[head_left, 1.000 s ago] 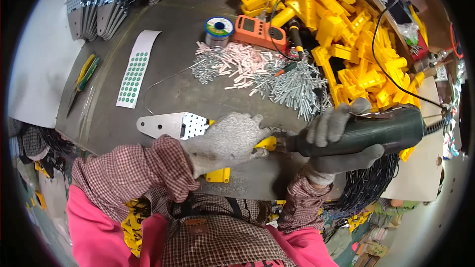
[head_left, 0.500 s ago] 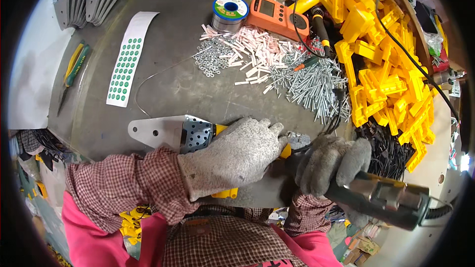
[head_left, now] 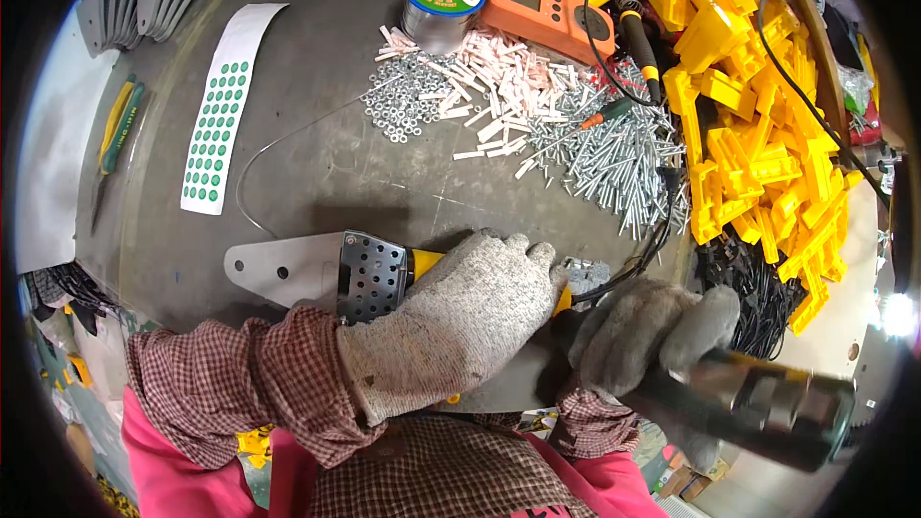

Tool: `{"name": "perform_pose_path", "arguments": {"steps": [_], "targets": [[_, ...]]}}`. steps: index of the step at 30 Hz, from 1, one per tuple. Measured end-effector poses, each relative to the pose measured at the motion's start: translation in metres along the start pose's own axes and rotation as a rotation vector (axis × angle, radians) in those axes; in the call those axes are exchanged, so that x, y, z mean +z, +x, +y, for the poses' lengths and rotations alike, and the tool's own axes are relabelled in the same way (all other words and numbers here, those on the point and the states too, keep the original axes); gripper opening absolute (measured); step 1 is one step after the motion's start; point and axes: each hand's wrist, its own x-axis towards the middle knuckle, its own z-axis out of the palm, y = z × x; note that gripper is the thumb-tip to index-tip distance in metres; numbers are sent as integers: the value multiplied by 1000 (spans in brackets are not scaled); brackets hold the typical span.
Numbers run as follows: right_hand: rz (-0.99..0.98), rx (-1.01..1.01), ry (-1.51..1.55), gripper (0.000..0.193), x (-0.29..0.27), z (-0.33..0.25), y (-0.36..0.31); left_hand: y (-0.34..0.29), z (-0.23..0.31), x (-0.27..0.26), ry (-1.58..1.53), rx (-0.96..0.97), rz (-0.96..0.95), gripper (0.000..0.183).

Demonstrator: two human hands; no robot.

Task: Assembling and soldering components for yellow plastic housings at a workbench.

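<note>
- A dark grey table is lying under both hands and most of the objects.
- A heap of yellow plastic parts is filling the far right side.
- A grey metal plate with a yellow handle is resting along the near side of the table, its perforated section facing up and its narrower end pointing left.
- A dark power tool is slanting down to the right, its rear end blurring.
- The left hand, gloved, is closing over the yellow handle, yellow showing on either side of it.
- The right hand, also gloved, is gripping the power tool with curled fingers, just beside the left hand.
- A white strip of green dots is lying at left.
- An orange meter is sitting beside a spool of wire.
- Yellow-and-green pliers are lying near the left edge.
- Loose screws, pale pink sleeves and small nuts are spreading in adjoining piles.
</note>
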Motion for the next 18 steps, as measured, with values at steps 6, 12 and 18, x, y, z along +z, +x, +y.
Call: {"name": "perform_pose_path", "arguments": {"steps": [6, 12, 18], "targets": [[730, -333, -358, 72, 28, -4, -8, -2, -4, 14, -64, -22, 142, 38], [704, -137, -237, 68, 17, 2, -6, 0, -3, 15, -109, -37, 205, 41], [447, -46, -145, 70, 3, 5, -6, 2, 0, 12, -86, -81, 159, 40]]}}
